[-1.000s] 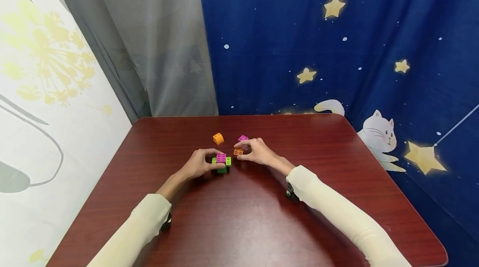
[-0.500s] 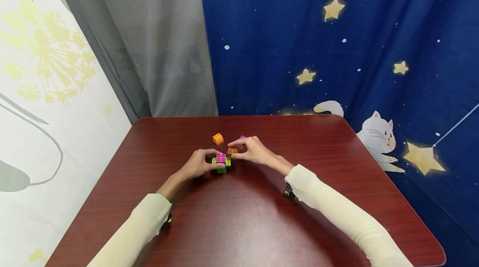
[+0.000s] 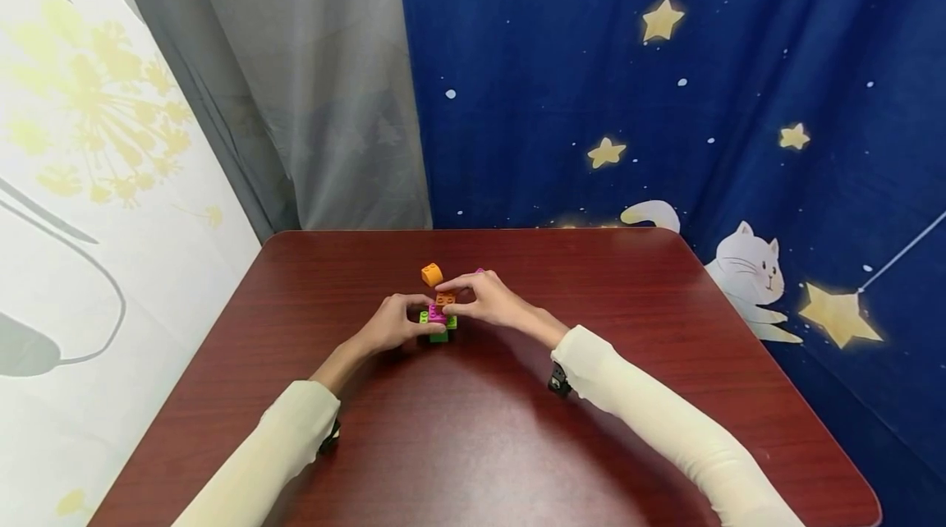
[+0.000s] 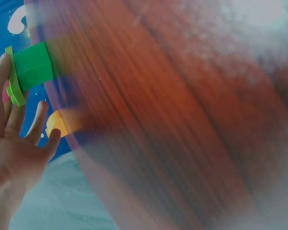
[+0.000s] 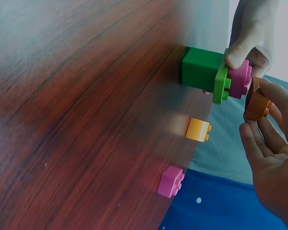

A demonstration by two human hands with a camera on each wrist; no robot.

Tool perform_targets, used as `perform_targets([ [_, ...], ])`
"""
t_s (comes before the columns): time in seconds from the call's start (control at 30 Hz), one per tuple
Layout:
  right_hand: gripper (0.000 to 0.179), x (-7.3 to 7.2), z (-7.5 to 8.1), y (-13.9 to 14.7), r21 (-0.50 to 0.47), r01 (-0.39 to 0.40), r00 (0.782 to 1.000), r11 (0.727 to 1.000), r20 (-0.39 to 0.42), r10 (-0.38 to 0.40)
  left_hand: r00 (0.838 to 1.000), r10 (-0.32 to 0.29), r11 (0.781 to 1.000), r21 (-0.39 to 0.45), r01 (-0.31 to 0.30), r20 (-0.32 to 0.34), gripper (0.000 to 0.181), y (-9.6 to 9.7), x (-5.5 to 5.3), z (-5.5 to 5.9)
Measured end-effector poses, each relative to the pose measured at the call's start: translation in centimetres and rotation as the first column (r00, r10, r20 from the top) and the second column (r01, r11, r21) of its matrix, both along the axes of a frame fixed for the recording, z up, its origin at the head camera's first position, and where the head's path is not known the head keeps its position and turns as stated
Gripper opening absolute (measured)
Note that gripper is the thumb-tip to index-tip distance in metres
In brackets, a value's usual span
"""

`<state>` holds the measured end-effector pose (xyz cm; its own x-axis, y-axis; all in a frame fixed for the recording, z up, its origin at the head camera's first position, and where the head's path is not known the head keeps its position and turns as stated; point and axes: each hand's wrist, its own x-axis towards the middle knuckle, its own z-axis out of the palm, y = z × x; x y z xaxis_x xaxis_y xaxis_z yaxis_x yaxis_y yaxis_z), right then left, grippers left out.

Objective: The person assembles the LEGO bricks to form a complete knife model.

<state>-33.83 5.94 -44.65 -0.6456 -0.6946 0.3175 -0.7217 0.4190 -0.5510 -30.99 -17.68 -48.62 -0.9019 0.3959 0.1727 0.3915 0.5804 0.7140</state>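
Observation:
On the table stands a stack of toy building bricks: a green block point(image 5: 200, 68) below, a lime plate point(image 5: 221, 85) over it and a pink brick point(image 5: 238, 79) on top. My left hand point(image 3: 390, 324) grips this stack from the left between thumb and fingers. Pinched in my right hand point(image 3: 491, 300) is an orange brick point(image 5: 257, 99), studs up. In the right wrist view it hangs just over the pink brick, slightly tilted; whether they touch I cannot tell. Left fingers partly cover the stack in the head view.
Behind the stack lies a yellow-orange curved brick point(image 3: 432, 273). A second pink brick point(image 5: 170, 182) sits beyond my right hand, mostly hidden by it in the head view. The brown table point(image 3: 473, 428) ends at curtains at the back.
My right hand has carried the orange brick leftward, from beside the stack to over its pink brick. My left hand has stayed in place on the stack.

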Motion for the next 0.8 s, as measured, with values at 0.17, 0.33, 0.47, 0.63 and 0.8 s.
perform_targets([
  [0.17,0.038,0.27,-0.14,-0.62,0.034,0.013,1.000,0.999,-0.024,-0.012,1.000,-0.018,1.000,0.007,0.018,-0.001,0.033,-0.01,0.04,0.01],
  [0.33,0.037,0.38,-0.25,-1.05,-0.005,-0.014,1.000,1.000,0.024,0.014,1.000,-0.017,1.000,0.004,0.017,0.000,0.030,-0.03,-0.01,-0.07],
  [0.47,0.037,0.39,-0.31,-1.08,-0.008,-0.020,0.999,1.000,0.025,0.020,1.000,-0.018,1.000,0.002,0.018,-0.001,0.030,0.01,-0.04,-0.08],
  [0.63,0.037,0.41,-0.42,-1.02,-0.007,-0.024,0.999,1.000,0.031,0.024,1.000,-0.017,1.000,-0.006,0.017,-0.003,0.034,0.00,-0.02,0.04],
  [0.8,0.038,0.47,-0.53,-0.92,-0.015,-0.061,0.997,0.998,0.037,0.061,1.000,-0.015,1.000,0.000,0.015,0.019,0.043,-0.04,0.05,0.15],
])
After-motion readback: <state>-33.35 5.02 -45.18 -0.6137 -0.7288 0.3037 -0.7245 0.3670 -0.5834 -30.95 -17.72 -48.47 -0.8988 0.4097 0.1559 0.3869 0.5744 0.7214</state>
